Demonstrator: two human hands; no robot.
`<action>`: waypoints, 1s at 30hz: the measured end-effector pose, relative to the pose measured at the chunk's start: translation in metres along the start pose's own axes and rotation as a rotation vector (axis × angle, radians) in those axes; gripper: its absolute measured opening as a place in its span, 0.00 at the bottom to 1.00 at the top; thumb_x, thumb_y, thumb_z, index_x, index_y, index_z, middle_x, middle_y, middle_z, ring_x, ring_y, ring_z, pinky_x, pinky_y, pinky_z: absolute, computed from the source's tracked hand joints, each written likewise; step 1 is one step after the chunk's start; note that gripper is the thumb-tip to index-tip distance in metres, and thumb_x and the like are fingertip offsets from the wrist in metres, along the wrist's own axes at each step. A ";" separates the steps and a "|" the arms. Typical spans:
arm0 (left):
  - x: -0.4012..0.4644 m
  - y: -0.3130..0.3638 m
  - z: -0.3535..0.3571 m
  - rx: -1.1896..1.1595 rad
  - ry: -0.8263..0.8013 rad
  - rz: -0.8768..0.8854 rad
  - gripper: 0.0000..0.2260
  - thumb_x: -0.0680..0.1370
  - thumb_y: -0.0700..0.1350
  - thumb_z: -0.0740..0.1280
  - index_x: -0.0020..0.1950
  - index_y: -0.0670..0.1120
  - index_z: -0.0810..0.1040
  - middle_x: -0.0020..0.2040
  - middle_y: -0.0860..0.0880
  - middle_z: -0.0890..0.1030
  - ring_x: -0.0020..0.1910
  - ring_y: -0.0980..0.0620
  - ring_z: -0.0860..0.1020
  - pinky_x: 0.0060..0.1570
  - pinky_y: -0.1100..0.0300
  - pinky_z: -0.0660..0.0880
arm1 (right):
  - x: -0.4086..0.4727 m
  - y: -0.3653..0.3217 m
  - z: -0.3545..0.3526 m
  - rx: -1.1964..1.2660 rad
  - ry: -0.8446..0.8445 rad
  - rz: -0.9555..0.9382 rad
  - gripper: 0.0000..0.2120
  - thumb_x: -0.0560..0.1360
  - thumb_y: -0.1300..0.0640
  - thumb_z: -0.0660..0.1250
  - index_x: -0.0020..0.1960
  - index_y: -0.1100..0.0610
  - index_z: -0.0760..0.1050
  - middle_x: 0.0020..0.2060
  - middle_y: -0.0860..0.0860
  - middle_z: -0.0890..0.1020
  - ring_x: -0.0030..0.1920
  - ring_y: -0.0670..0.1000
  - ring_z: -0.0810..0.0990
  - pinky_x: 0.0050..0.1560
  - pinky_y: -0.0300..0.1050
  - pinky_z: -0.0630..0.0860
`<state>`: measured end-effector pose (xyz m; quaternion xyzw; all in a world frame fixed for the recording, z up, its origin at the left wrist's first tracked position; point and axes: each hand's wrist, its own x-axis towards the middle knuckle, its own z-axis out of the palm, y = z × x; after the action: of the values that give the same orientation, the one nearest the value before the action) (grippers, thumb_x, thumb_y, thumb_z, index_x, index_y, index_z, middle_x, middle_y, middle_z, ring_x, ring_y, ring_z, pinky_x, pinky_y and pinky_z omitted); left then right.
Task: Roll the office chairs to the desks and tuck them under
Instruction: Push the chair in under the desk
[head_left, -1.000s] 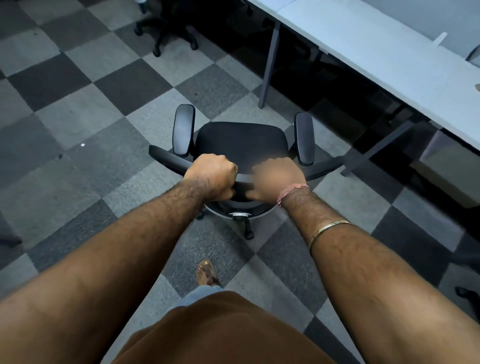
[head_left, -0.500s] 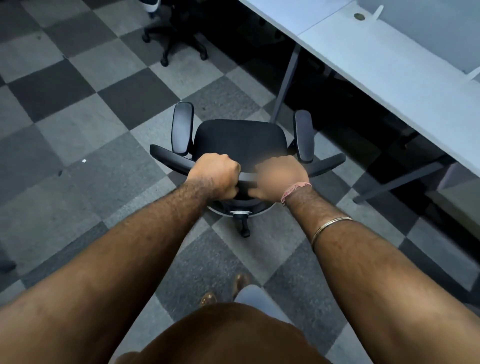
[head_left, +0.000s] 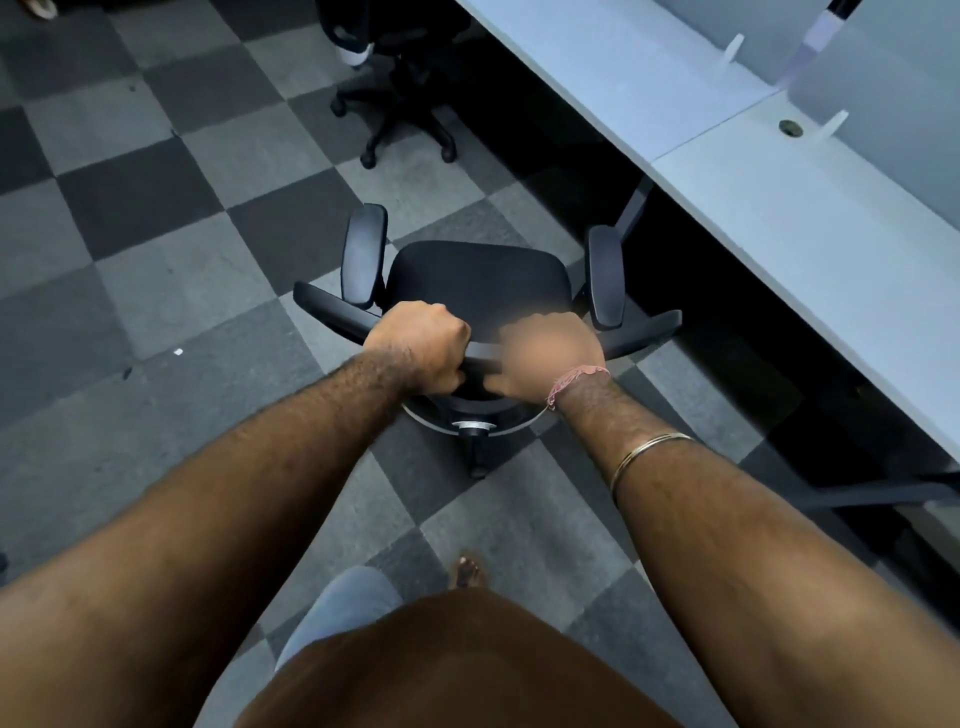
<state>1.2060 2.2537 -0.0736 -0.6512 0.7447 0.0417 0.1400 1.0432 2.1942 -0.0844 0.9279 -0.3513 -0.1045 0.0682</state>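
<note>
Left hand (head_left: 418, 345) curled tightly round the top rail of the chair (head_left: 480, 283) – right hand (head_left: 550, 358), blurred, gripping the same rail just beside it. The chair stands on checkered carpet (head_left: 171, 234), seat facing away, near the desk (head_left: 779, 208) edge at right – not under it; a second chair (head_left: 400, 78) stands beyond
</note>
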 end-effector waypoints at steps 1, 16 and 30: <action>0.010 -0.008 -0.001 -0.001 -0.004 0.000 0.10 0.72 0.57 0.68 0.41 0.52 0.73 0.33 0.53 0.71 0.34 0.47 0.74 0.36 0.56 0.73 | 0.011 0.004 0.000 0.003 -0.002 -0.001 0.26 0.68 0.28 0.62 0.46 0.50 0.78 0.39 0.48 0.81 0.39 0.55 0.81 0.36 0.47 0.66; 0.196 -0.191 -0.028 0.029 0.026 0.110 0.11 0.73 0.56 0.67 0.37 0.52 0.69 0.31 0.53 0.70 0.31 0.49 0.72 0.33 0.56 0.72 | 0.250 0.053 -0.021 0.069 0.006 0.151 0.25 0.65 0.28 0.62 0.42 0.50 0.75 0.38 0.47 0.81 0.39 0.54 0.81 0.36 0.46 0.67; 0.358 -0.336 -0.054 0.034 0.040 0.201 0.08 0.75 0.54 0.67 0.40 0.52 0.72 0.32 0.52 0.71 0.28 0.52 0.69 0.33 0.56 0.72 | 0.449 0.103 -0.039 0.062 -0.015 0.261 0.24 0.66 0.27 0.60 0.41 0.48 0.72 0.37 0.47 0.81 0.39 0.54 0.81 0.37 0.46 0.72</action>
<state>1.4874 1.8475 -0.0755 -0.5715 0.8095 0.0298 0.1313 1.3157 1.8205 -0.0914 0.8750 -0.4728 -0.0910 0.0498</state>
